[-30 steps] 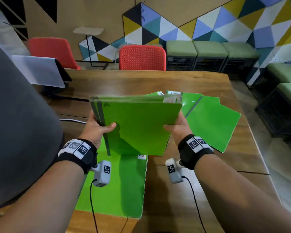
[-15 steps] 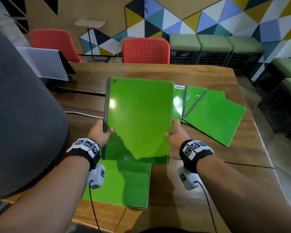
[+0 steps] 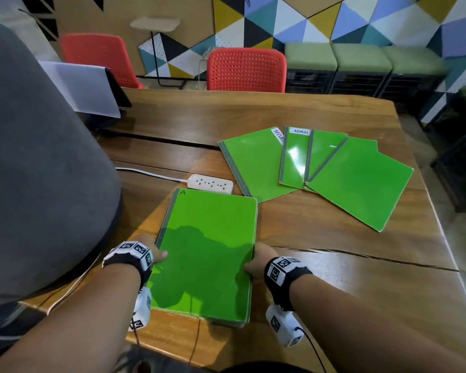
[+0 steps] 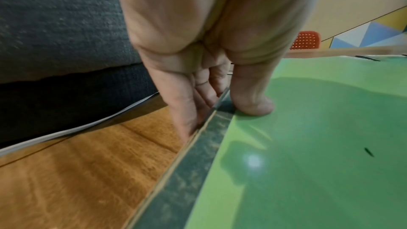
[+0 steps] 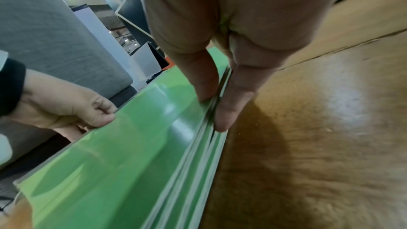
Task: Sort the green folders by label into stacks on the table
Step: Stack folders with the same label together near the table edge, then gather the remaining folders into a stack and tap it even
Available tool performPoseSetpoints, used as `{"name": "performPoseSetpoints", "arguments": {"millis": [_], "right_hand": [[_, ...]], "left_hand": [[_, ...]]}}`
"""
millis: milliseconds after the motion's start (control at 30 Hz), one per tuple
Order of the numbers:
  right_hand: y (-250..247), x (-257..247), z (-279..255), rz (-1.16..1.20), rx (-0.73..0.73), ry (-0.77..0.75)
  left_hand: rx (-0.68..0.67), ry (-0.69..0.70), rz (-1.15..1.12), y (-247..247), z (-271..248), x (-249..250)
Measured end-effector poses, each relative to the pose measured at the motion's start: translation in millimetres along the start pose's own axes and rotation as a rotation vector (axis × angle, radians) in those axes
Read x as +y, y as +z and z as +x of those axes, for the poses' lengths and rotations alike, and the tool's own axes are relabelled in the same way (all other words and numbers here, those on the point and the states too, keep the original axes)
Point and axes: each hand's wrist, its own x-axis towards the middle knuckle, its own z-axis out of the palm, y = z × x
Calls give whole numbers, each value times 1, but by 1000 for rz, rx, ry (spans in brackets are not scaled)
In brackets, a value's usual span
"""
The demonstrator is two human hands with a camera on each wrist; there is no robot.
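Gripping folder stack (image 3: 207,254): both hands, seemingly flat.

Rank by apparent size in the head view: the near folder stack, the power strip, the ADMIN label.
1. near folder stack, though it lies nearest the camera
2. power strip
3. ADMIN label

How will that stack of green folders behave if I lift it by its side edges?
The stack of green folders has glossy covers, so layers may slide apart. Its right edge shows several loose sheets, likely to fan. Thin covers will probably sag.
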Motion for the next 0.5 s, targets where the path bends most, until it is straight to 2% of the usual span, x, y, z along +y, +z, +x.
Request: {"name": "performPoseSetpoints", "arguments": {"millis": [67, 133, 233, 367, 500], "right_hand": [[-1, -1, 2, -79, 13, -6], [-6, -2, 1, -241, 26, -35], [-27, -2, 2, -371, 77, -53], [-81, 9, 8, -330, 173, 14], [-140, 45, 10, -226, 344, 103]], "left_hand": [[68, 12, 34, 0, -1, 4], [66, -20, 61, -2, -1, 11], [144, 50, -54, -13, -4, 32], [266, 203, -76, -45, -13, 90], [300, 372, -39, -73, -15, 160]]}}
